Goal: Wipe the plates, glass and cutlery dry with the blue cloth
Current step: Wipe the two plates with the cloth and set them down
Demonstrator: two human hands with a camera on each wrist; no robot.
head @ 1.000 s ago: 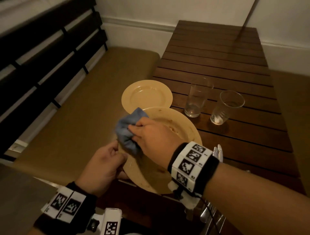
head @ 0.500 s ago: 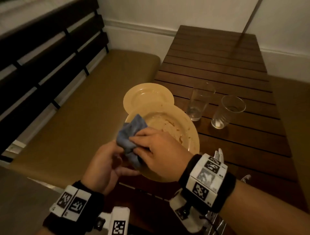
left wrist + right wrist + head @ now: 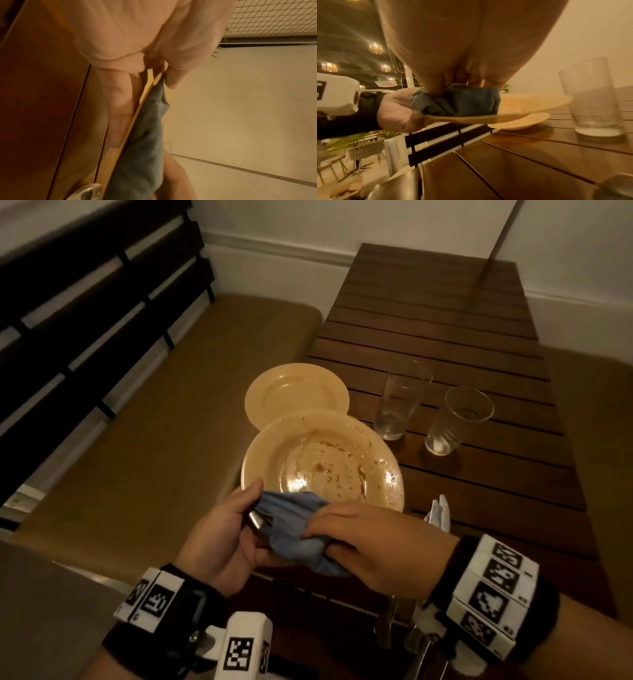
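Note:
A large yellow plate (image 3: 322, 460) with brown smears is lifted off the table, its near rim held by my left hand (image 3: 222, 539), thumb on top and fingers beneath. My right hand (image 3: 363, 546) grips the bunched blue cloth (image 3: 291, 529) and presses it on the plate's near rim. In the right wrist view the cloth (image 3: 458, 101) sits on the plate (image 3: 530, 104). A smaller yellow plate (image 3: 294, 392) lies behind. Two clear glasses (image 3: 400, 402) (image 3: 455, 419) stand to the right. Cutlery (image 3: 438, 511) shows by my right wrist.
The slatted wooden table (image 3: 445, 337) runs away to the white wall. A tan cushioned bench (image 3: 154, 412) with a dark slatted back lies to the left. More cutlery (image 3: 390, 625) sits at the table's near edge under my right wrist.
The cloth in my right hand has slid from the plate's left rim round to its near rim, beside my left thumb. The plate's smeared middle is now uncovered.

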